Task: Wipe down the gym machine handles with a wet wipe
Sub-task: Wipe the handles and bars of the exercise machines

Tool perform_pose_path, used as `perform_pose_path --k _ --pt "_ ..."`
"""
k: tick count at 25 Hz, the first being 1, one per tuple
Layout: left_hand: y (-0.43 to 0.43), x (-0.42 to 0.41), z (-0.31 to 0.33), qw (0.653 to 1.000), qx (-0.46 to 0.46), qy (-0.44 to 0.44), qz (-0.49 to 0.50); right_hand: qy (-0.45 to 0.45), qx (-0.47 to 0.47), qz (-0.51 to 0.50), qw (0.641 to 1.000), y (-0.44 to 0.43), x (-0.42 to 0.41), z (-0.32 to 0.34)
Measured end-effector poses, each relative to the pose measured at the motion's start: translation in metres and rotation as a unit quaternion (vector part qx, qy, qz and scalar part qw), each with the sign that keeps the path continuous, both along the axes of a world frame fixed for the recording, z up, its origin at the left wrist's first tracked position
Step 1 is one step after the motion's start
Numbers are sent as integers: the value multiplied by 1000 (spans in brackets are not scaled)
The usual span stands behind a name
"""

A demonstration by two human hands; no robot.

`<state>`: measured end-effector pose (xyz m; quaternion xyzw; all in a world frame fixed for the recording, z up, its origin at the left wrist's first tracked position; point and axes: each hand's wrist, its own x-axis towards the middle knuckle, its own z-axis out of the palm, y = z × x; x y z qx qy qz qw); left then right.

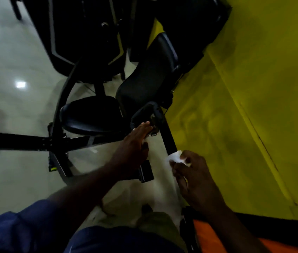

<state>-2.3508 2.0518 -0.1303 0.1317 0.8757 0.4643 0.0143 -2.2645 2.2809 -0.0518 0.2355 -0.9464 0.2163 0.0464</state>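
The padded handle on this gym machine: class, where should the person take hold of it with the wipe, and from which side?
Grip the padded handle around its middle, wrapping the wet wipe round it. Come from below and the right, where the right hand already holds the wipe. The grip is a short rounded bar, so fingers can probably close around it; the left hand reaches in on its left side.

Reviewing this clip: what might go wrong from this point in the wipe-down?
The small crumpled white wet wipe is pinched only by the right hand fingertips against the black metal bar, so it may slip or miss spots. The left hand rests by the black padded handle, which could be skipped. The picture is blurred, so contact is uncertain.
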Motion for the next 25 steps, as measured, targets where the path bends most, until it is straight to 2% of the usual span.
perform_pose_path --k 6,8,9,11,12,15,17,18,19,21,23,25 --pt "17 16 -18 983 -59 -126 118 -110 34 160 980 21 -70 -1" --pt "27 26 -29 975 -66 -161 139 -46 105 211 971 16 -114 -4" --pt "32 29 -35 972 -65 -170 150 -23 108 232 966 10 -143 -7" --pt "39 33 -43 968 -73 -170 169 -39 74 219 972 -18 -191 -6" --pt "43 34 -45 967 -81 -167 176 -4 78 230 970 -30 -208 -5" --pt "49 30 -44 962 -114 -174 176 57 97 216 970 -32 -205 -7" --pt "50 27 -44 961 -134 -173 168 -51 43 217 974 -8 -150 -6" --pt "49 25 -44 960 -141 -173 166 -127 12 232 964 9 -118 -5" --pt "48 24 -45 959 -148 -174 166 -167 6 260 951 23 -95 -3" --pt "46 24 -46 960 -153 -175 156 -132 65 320 936 28 -95 -2" --pt "42 24 -46 960 -163 -186 134 -82 43 310 946 6 -145 -2" --pt "42 23 -48 959 -173 -189 120 32 63 314 947 -25 -213 -7"
